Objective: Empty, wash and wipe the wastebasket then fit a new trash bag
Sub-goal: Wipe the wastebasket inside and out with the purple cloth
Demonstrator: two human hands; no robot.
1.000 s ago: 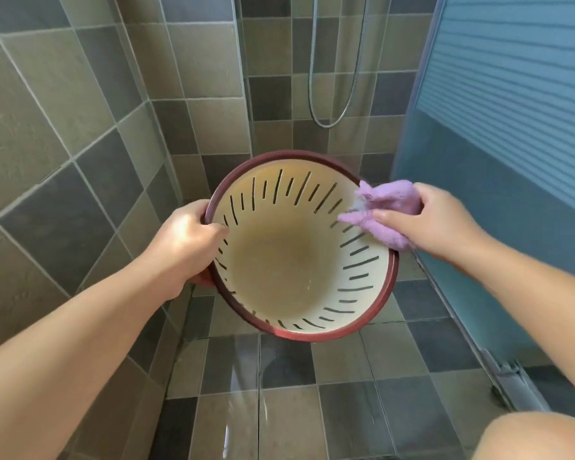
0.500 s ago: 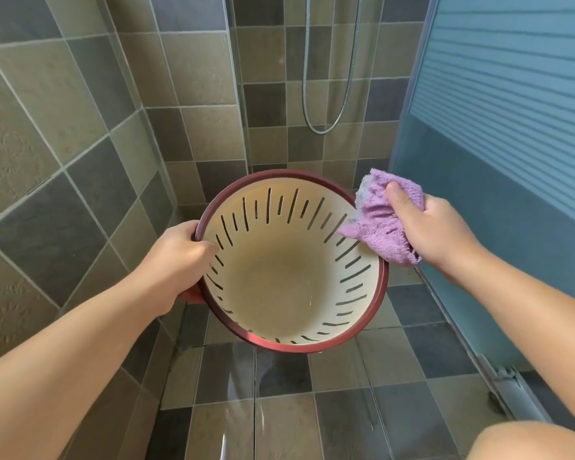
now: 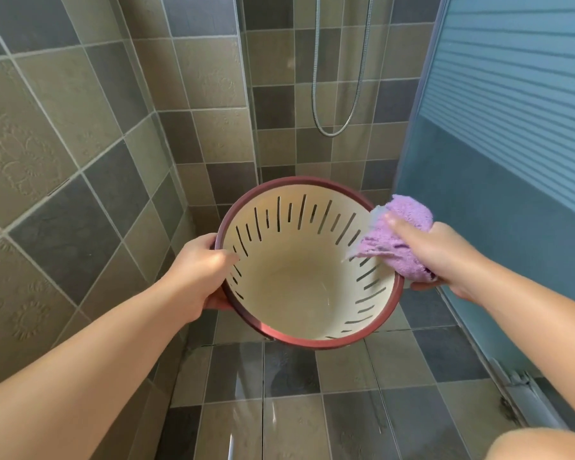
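**Wastebasket held over the shower floor, cloth at its right rim**

Far left: a wall of grey and beige tiles point(image 3: 63, 154), some with a pressed floral relief. The left forearm reaches in from the lower left corner.

Left hand point(image 3: 200, 277): it grips the left rim of the wastebasket. The thumb lies over the rim, its tip on the inner wall beside the nearest slots; the other fingers are curled under the outside of the rim, where only their tips show.

Centre: the wastebasket point(image 3: 299, 287) is held in the air between the 2 hands, tilted so that its mouth faces the camera. It is round, with a dark red rim and outer shell and a cream inner wall. Narrow dark slots of alternating long and short length run down the wall all around. The base is solid, slightly yellowed, with small glints near its right side. Behind it, a metal shower hose point(image 3: 336, 94) hangs in a loop on the back wall. Below it lies the glossy tiled floor point(image 3: 289, 410).

Right hand point(image 3: 442, 257): it clutches a bunched purple cloth point(image 3: 399, 240), the thumb pressing it from above onto the right rim and upper inner wall, the fingers curled beneath. The cloth drapes over the rim on both sides.

Far right: a blue frosted panel with horizontal stripes point(image 3: 512, 127), its metal track point(image 3: 525, 396) at floor level.
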